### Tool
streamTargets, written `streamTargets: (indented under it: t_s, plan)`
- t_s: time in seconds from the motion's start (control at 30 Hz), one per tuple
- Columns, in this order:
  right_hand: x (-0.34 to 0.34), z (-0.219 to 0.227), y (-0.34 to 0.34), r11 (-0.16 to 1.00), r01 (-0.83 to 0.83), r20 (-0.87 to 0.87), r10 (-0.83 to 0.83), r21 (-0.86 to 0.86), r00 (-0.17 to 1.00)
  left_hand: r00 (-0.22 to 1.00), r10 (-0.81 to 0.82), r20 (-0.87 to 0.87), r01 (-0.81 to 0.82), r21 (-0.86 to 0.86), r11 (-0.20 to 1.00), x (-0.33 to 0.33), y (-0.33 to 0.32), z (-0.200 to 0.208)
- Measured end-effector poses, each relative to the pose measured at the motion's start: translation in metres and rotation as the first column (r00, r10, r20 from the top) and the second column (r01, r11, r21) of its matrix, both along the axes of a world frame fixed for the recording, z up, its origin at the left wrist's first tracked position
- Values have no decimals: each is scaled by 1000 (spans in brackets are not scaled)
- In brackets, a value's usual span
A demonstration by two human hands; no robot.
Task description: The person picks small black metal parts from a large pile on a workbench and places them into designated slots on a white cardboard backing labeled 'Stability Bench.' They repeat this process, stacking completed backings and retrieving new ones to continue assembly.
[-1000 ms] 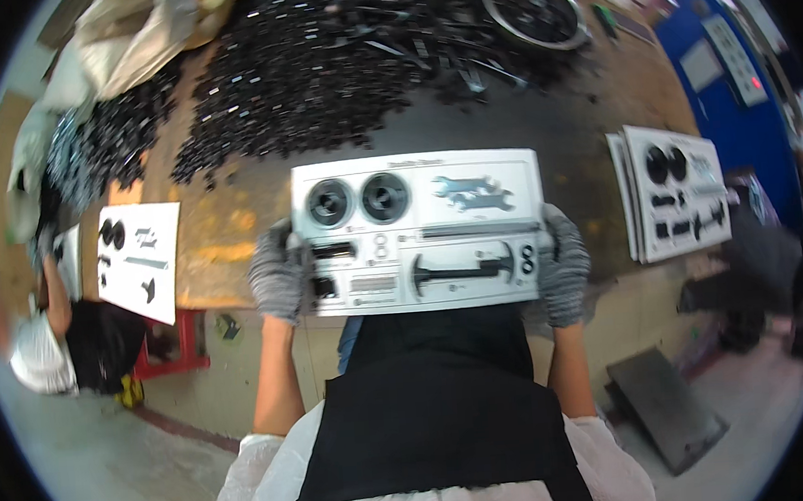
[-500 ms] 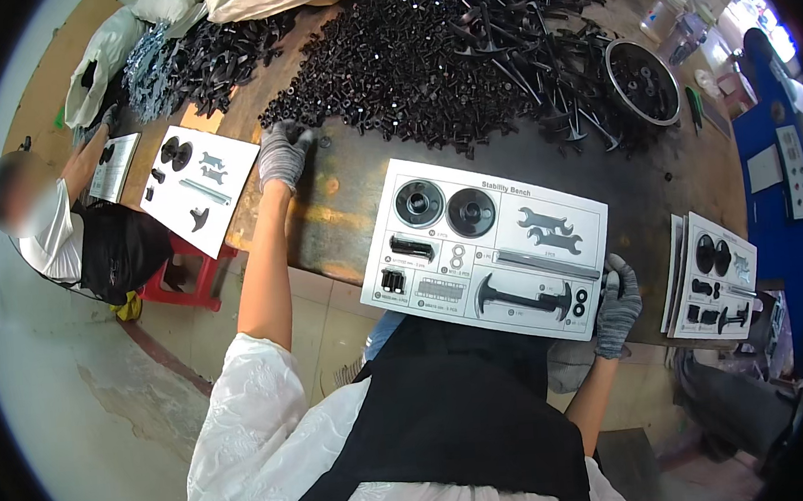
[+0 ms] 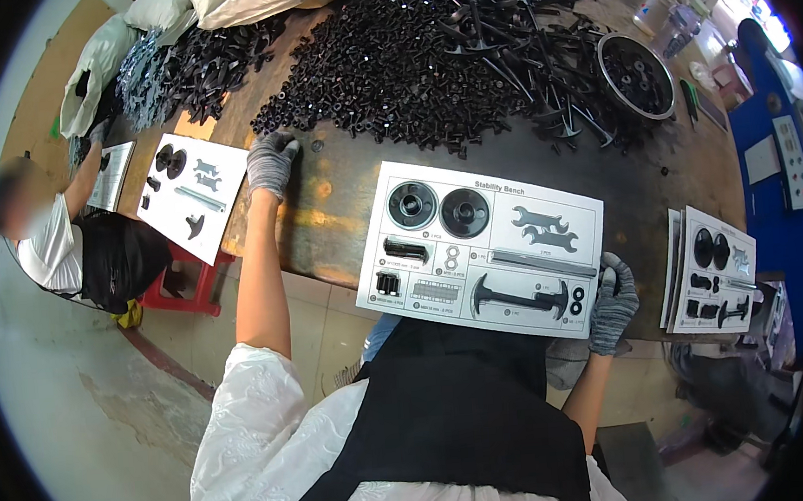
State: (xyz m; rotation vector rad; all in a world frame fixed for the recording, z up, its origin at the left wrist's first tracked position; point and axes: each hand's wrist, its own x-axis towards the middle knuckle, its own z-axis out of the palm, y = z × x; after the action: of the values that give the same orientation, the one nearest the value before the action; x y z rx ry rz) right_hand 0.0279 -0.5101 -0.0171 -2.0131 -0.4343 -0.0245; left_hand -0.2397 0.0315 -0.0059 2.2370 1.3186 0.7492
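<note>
Hardware card (image 3: 481, 250): directly in front of you, tilted, its lower part reaching past the front edge of the workbench (image 3: 328, 204) over your apron (image 3: 459, 414). Your gloved right hand (image 3: 614, 305) grasps it low on the right edge, probably so the face with its discs, spanners and bars stays uncovered. The bench edge may share the weight; the contact is hidden beneath the card.

Your gloved left hand (image 3: 271, 165) is off this card, at the near left fringe of the heap of small black fasteners (image 3: 389, 74), just beside the upper corner of a second card (image 3: 195, 204). Its digits look curled; you cannot tell from this view whether they pinch a part, press that corner or hold nothing.

The heap sits back on the bench, presumably to leave the front strip for cards. The overlapping card stack (image 3: 708, 271) leans near the right front edge, likely parked there within your right-side reach. The metal-rimmed bowl (image 3: 606, 83) seems to keep its dark parts apart from the heap.

Unresolved: whether the card's parts are printed or sealed under film; the bowl's contents; the sacks, cut off above; the co-worker's (image 3: 52, 247) hand, small and dim.
</note>
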Motion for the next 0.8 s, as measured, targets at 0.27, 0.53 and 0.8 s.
streamTargets:
  t_s: [0.27,0.53,0.8]
  plan:
    - [-3,4,2,999,37,-15,-37,-10,999,913,-32,-406,37,4,999,9,-90,29]
    - [-5,5,3,1000,21,46,-20,-6,999,949,-314,-32,300,-218,929,-15,-92,32]
    - [-5,12,8,999,33,86,-31,-27,996,955,-273,116,285,-104,953,-1,-110,4]
